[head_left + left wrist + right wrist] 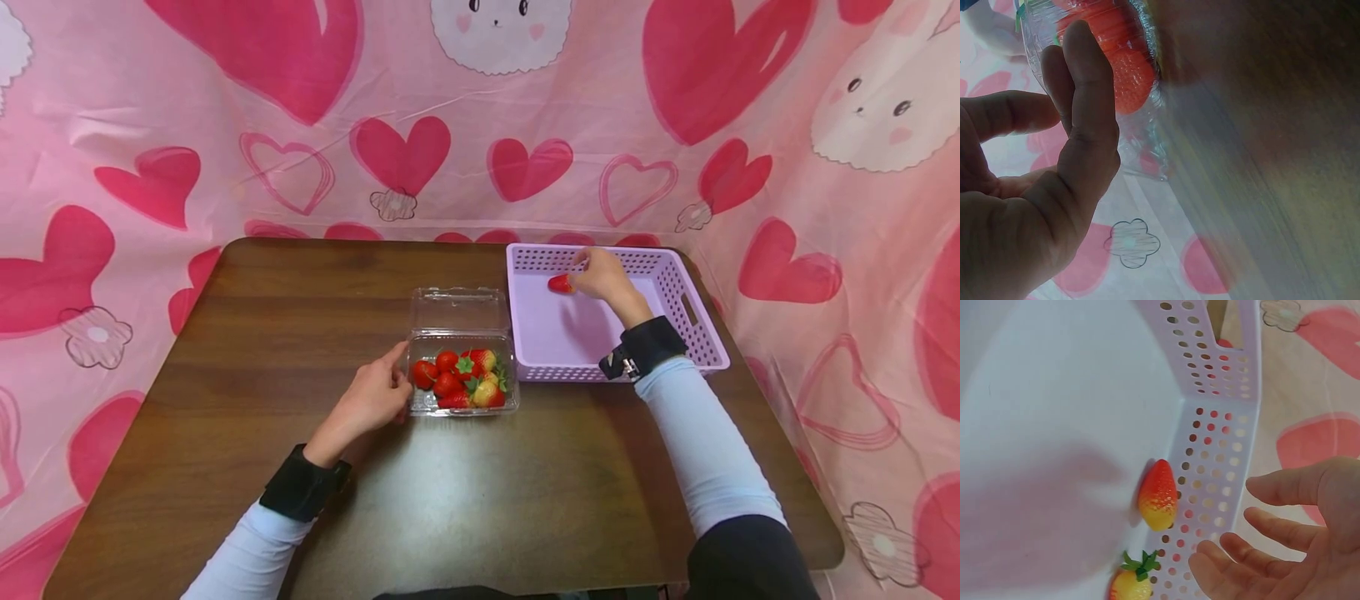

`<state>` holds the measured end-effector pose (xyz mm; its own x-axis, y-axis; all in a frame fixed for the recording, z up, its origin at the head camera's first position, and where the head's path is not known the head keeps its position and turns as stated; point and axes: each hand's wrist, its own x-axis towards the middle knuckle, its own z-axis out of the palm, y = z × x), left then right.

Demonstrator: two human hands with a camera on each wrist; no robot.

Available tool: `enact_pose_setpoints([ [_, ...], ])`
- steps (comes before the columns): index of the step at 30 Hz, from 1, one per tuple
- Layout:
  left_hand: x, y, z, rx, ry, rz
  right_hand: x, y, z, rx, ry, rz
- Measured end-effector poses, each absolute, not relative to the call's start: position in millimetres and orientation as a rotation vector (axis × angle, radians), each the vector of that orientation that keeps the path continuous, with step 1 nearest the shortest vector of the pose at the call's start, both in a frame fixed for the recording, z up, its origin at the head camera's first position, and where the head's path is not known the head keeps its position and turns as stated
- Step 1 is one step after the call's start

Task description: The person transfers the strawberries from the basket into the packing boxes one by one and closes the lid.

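A clear plastic clamshell box (465,409) stands on the brown table with its lid (457,310) folded back and several red and yellow strawberries (452,382) inside. My left hand (371,400) rests against the box's left side with straight fingers (1079,119); the box wall (1141,147) and a red berry (1124,84) lie just behind them. My right hand (603,279) hovers inside a lilac perforated basket (703,333), fingers relaxed and holding nothing (1291,550). One strawberry (558,283) (1158,501) lies on the basket floor by the wall (1210,444). A second, leafy one (1130,586) lies close by.
The dark wooden table (300,333) carries only the box and the basket, side by side near its far middle and right. A pink heart-patterned cloth (225,150) hangs behind and drapes past both side edges.
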<state>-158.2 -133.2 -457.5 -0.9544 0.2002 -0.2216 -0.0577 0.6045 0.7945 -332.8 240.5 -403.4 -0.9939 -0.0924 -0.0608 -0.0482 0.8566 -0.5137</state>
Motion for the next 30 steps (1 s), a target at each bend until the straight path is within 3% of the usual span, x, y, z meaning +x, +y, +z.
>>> enact_pose_setpoints([
  [30,-159,-136,-458,0.119,2.529,1.296,-353,248,-415,-0.170,2.754,-0.714],
])
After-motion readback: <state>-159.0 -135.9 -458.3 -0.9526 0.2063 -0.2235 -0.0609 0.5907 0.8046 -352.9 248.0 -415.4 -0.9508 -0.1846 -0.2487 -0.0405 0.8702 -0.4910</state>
